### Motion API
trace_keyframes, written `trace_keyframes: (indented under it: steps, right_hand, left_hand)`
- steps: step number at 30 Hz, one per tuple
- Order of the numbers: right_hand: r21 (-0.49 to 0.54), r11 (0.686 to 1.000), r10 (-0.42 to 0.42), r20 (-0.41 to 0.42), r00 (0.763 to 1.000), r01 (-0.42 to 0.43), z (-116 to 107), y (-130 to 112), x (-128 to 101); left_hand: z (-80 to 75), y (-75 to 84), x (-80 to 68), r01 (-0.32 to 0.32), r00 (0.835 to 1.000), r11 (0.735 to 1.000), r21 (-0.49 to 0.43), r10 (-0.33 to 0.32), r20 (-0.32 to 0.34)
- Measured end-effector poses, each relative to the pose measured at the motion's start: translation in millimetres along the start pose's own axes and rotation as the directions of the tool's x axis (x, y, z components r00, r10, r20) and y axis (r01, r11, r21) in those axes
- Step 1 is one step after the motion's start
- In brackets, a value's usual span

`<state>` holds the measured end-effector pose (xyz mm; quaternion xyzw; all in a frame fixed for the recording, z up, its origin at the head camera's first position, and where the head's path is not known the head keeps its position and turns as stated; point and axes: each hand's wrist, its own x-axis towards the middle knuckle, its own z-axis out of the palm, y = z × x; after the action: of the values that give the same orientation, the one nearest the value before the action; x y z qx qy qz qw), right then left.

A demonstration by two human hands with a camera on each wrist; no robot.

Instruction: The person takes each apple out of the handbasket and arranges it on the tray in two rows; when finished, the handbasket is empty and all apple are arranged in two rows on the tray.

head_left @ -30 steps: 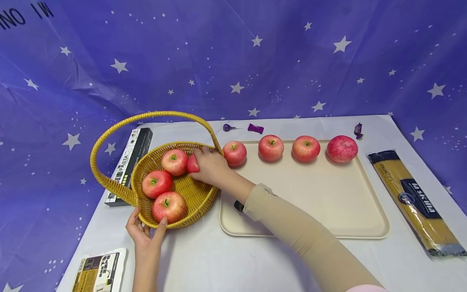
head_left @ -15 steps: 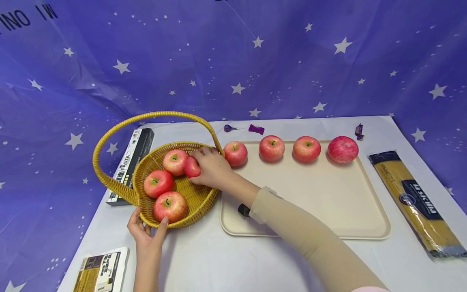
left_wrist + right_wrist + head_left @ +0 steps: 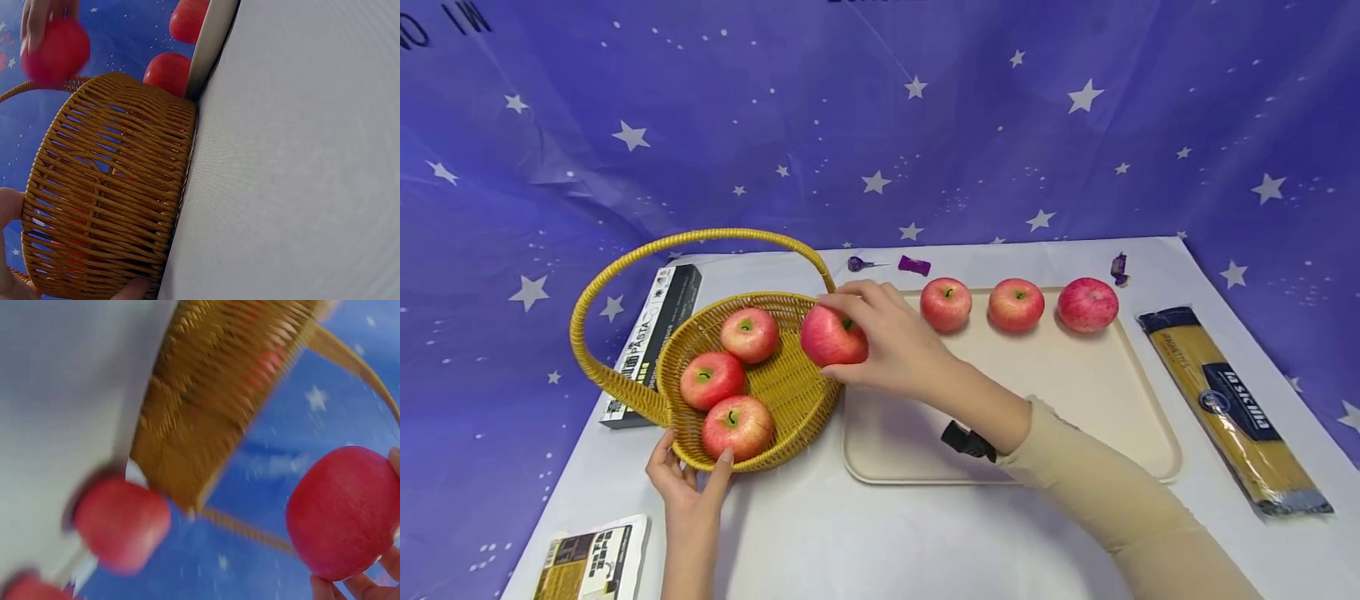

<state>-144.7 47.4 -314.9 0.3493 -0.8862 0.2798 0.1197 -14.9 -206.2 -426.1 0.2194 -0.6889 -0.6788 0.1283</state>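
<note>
In the head view my right hand (image 3: 902, 342) grips a red apple (image 3: 829, 337), raised over the right rim of a yellow wicker basket (image 3: 793, 417). My left hand (image 3: 688, 487) holds the basket's near rim, thumb on top and fingers below. Three apples lie inside: one at the back (image 3: 749, 335), one on the left (image 3: 712, 381) and one in front (image 3: 737, 428). Beyond the right hand, a row of apples (image 3: 1016, 305) lines the far edge of a beige tray (image 3: 1015, 400). Close to the basket, one apple (image 3: 122, 524) of that row shows in the right wrist view; the hand hides it from the head camera.
Left of the basket lies a black pasta box (image 3: 677, 308), with a white-edged packet (image 3: 597, 558) nearer the front. A spaghetti bag (image 3: 1232, 408) lies right of the tray. Behind stand a lollipop (image 3: 856, 264) and wrapped candies (image 3: 914, 266). A starry blue curtain (image 3: 880, 125) bounds the back.
My right hand has lifted the apple up from inside the basket and drawn it rightward to the rim. The left hand keeps its hold on the basket.
</note>
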Motion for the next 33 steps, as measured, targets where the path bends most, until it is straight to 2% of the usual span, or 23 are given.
trace_keyframes:
  steps: [6, 12, 15, 18, 21, 27, 33]
  right_hand:
    - [-0.016, 0.997, 0.075, -0.13, 0.989, -0.078, -52.1, 30.9, -42.3]
    - [-0.084, 0.974, 0.19, -0.213, 0.959, -0.211, -90.4, 66.6, -92.6]
    - [-0.105, 0.94, 0.294, -0.238, 0.926, -0.326, -107.1, 83.7, -120.6]
    - [-0.12, 0.882, 0.416, -0.251, 0.874, -0.455, -119.4, 101.6, -149.1]
    - [-0.165, 0.834, 0.485, -0.235, 0.842, -0.526, -121.2, 121.9, -174.5]
    - [-0.241, 0.776, 0.566, -0.139, 0.812, -0.583, -107.8, 151.4, -208.0]
    - [-0.279, 0.764, 0.582, -0.092, 0.808, -0.582, -93.5, 160.0, -216.8]
  left_hand:
    - [0.6, 1.1, -0.6, 0.003, 1.0, 1.0, -0.003, -0.003, -0.003]
    - [-0.6, 1.4, -0.2, 0.034, 0.999, 0.999, 0.009, -0.034, 0.004]
    - [-0.9, 0.8, -0.3, 0.041, 0.999, 0.999, 0.012, -0.041, 0.006]
    - [-0.2, 0.7, -0.4, 0.049, 0.999, 0.999, 0.015, -0.05, 0.007]
    - [-0.5, 1.2, -0.5, 0.049, 0.999, 0.999, 0.018, -0.049, 0.003]
    - [0.8, 3.0, 0.0, 0.056, 0.998, 0.998, 0.029, -0.056, -0.001]
    - [1.3, 2.9, 0.6, 0.07, 0.998, 0.997, 0.022, -0.07, -0.003]
